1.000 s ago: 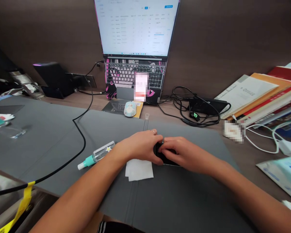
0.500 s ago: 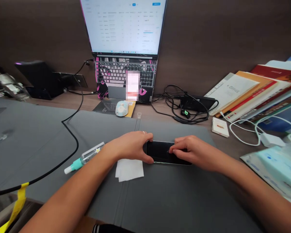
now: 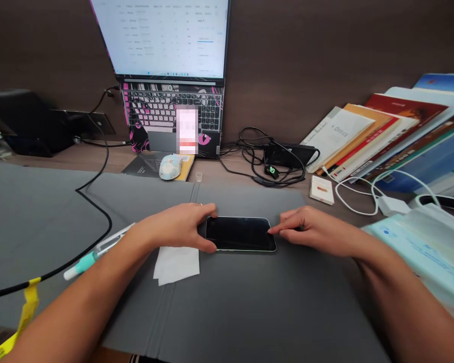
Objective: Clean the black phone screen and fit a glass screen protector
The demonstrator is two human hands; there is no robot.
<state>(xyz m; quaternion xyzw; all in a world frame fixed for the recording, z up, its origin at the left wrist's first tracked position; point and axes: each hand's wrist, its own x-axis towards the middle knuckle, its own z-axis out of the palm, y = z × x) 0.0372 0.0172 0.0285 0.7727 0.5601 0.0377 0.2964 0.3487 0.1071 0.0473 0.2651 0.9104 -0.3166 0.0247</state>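
Observation:
A smartphone [image 3: 240,234] with a dark screen lies sideways on the grey desk mat. My left hand [image 3: 181,227] holds its left end, thumb on the near edge and fingers at the far edge. At the phone's right end, my right hand [image 3: 306,229] touches the screen with its index fingertip. The other fingers of that hand are curled in, and nothing shows in them. Folded white tissue [image 3: 177,264] sits on the mat just below my left hand. Beyond my left forearm lies a spray bottle [image 3: 87,262] with a teal collar, partly covered by the arm.
An open laptop [image 3: 174,101] stands at the back, with a mouse [image 3: 171,166] on a booklet before it. Tangled cables and a black power adapter [image 3: 289,155] lie right of it. Books [image 3: 397,126] lean at the right. A black cable [image 3: 98,227] crosses the mat.
My right hand has slid rightward along the phone to its right end, uncovering the screen. My left hand has stayed on the left end. The whole view has shifted to the right.

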